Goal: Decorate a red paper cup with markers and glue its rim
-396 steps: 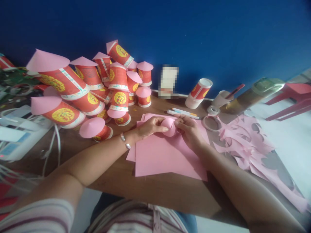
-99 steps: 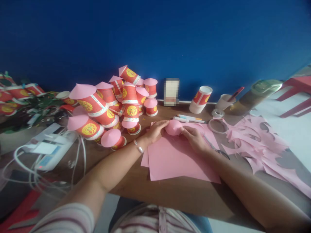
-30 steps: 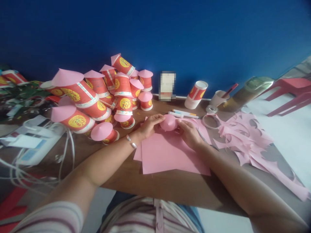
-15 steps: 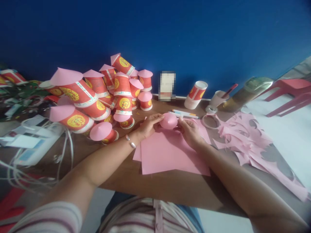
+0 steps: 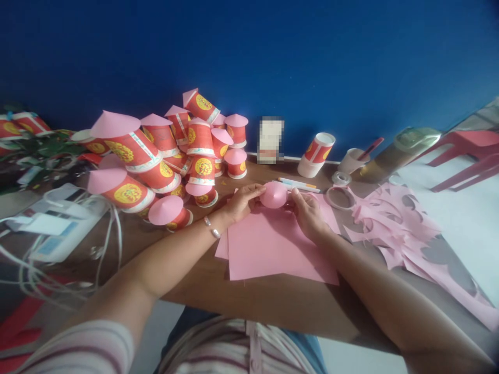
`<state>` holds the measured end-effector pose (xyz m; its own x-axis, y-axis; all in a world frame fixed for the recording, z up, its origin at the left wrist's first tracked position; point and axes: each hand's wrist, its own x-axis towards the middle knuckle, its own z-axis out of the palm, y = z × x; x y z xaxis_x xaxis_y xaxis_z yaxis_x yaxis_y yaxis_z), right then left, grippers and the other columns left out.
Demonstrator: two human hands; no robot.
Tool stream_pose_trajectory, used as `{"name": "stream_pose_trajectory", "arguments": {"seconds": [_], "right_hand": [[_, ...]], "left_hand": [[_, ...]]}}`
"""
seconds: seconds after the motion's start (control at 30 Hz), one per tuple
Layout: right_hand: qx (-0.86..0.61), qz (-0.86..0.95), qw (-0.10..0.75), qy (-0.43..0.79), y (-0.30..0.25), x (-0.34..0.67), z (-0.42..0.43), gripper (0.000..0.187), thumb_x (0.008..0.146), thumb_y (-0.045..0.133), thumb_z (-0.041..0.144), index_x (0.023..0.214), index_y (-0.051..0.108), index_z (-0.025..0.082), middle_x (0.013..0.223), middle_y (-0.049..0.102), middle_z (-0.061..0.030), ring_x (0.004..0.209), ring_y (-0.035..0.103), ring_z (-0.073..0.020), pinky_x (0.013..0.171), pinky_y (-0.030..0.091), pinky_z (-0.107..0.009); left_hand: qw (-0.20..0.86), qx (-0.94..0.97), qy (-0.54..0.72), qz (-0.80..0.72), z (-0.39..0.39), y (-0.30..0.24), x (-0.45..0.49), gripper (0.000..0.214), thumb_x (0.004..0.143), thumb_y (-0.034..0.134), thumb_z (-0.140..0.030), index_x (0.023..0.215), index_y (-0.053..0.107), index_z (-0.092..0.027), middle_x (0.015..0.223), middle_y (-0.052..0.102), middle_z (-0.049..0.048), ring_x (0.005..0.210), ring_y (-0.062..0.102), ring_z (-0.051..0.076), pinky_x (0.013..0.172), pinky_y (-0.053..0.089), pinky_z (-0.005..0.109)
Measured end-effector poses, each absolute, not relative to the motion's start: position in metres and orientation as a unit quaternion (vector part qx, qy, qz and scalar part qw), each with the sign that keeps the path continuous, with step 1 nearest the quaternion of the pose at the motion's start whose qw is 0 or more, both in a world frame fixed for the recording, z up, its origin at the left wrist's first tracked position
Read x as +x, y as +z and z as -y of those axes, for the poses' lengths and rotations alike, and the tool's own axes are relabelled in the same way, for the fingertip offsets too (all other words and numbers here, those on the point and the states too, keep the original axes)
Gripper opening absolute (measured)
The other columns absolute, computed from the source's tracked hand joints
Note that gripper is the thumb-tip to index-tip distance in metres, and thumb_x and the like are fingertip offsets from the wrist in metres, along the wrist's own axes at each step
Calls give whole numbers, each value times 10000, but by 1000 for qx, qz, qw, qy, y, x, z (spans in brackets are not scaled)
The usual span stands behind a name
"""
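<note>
Both my hands hold a small pink paper cone just above a stack of pink paper sheets on the brown table. My left hand pinches the cone's left edge with closed fingers. From the right, my right hand grips the other side, thumb near the tip. A bracelet circles my left wrist.
A pile of red paper cups topped with pink cones lies to the left. One bare red cup, pens, tape rolls and a bottle lie behind. Pink paper scraps spread to the right. A white device with cables sits far left.
Over the earlier frames both hands stay on the pink cone, turning and pressing it slightly. The view has shifted a little; nothing else on the table has moved.
</note>
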<state>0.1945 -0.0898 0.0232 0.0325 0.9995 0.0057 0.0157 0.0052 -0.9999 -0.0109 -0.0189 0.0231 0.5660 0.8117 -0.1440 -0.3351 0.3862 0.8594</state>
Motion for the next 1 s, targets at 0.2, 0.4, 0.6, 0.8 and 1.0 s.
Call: {"name": "stream_pose_trajectory", "arguments": {"seconds": [0.2, 0.4, 0.6, 0.8, 1.0], "right_hand": [[-476, 459, 534, 527, 25, 193, 87, 485, 791, 837, 697, 778, 746, 221, 750, 710, -18, 729, 665, -186, 757, 560, -340], [-465, 434, 555, 535, 25, 194, 84, 495, 768, 842, 702, 755, 694, 230, 718, 647, -3, 698, 639, -181, 726, 561, -343], [-547, 480, 513, 455, 26, 196, 86, 438, 867, 751, 647, 943, 781, 216, 862, 750, -56, 790, 682, -207, 752, 565, -349], [-564, 504, 460, 466, 20, 195, 85, 492, 824, 744, 646, 1079, 810, 231, 876, 775, -45, 772, 675, -195, 702, 543, -329], [-569, 539, 423, 454, 19, 194, 86, 440, 826, 719, 630, 1008, 830, 245, 832, 758, -31, 709, 623, -188, 674, 507, -340]], "left_hand": [[779, 433, 352, -287, 19, 26, -12, 487, 749, 914, -538, 978, 768, -135, 929, 744, 70, 852, 692, 184, 796, 562, 319], [722, 489, 374, -315, 16, 33, -11, 465, 727, 917, -553, 755, 685, -151, 682, 624, -4, 621, 556, 92, 595, 430, 229], [726, 462, 380, -339, 24, 42, -24, 479, 748, 903, -539, 740, 628, -148, 666, 591, -20, 502, 435, 39, 469, 252, 206], [707, 336, 456, -423, 37, 37, -51, 399, 685, 953, -366, 875, 693, -130, 822, 743, 44, 537, 543, 50, 446, 290, 169], [681, 295, 474, -474, 38, 34, -65, 173, 817, 818, -212, 856, 677, -119, 882, 795, 109, 510, 555, 55, 429, 296, 169]]}}
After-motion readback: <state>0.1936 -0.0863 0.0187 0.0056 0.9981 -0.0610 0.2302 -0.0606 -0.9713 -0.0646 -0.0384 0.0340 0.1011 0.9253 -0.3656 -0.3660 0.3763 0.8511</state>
